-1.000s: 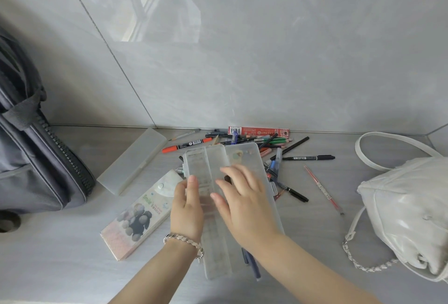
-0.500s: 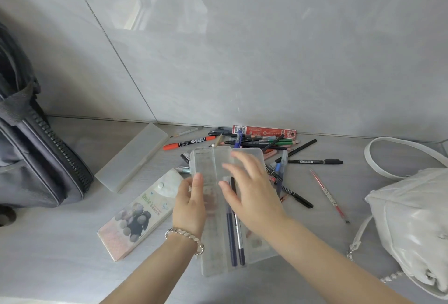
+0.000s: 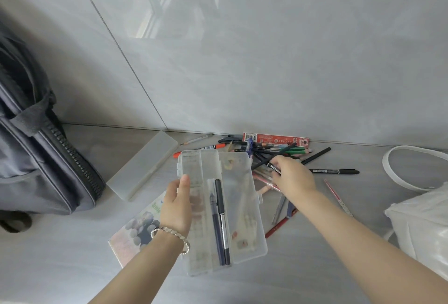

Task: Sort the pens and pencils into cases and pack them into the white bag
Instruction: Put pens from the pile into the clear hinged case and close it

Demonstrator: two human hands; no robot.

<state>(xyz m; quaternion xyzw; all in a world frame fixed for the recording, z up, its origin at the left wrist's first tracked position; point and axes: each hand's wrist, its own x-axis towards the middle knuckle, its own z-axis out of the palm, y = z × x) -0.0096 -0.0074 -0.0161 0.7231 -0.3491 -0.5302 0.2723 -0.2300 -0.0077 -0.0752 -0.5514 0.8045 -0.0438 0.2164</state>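
Observation:
A clear plastic pencil case [image 3: 238, 197] lies open in front of me with two dark pens [image 3: 220, 221] inside. My left hand [image 3: 177, 203] holds its lid, thumb on top. My right hand [image 3: 292, 176] reaches into the pile of pens and pencils [image 3: 274, 151] by the wall and pinches a black pen [image 3: 275, 167]. The white bag [image 3: 421, 221] sits at the right edge, its strap looping toward the wall.
A frosted closed case [image 3: 143, 165] lies to the left, and a printed case [image 3: 135, 228] is partly under my left arm. A grey zipped bag [image 3: 41, 158] stands at far left. A red pencil box [image 3: 275, 139] and loose pens lie near the wall.
The clear case went from nearly closed to fully open. My right hand left the case and moved right to the pile, taking hold of a black pen.

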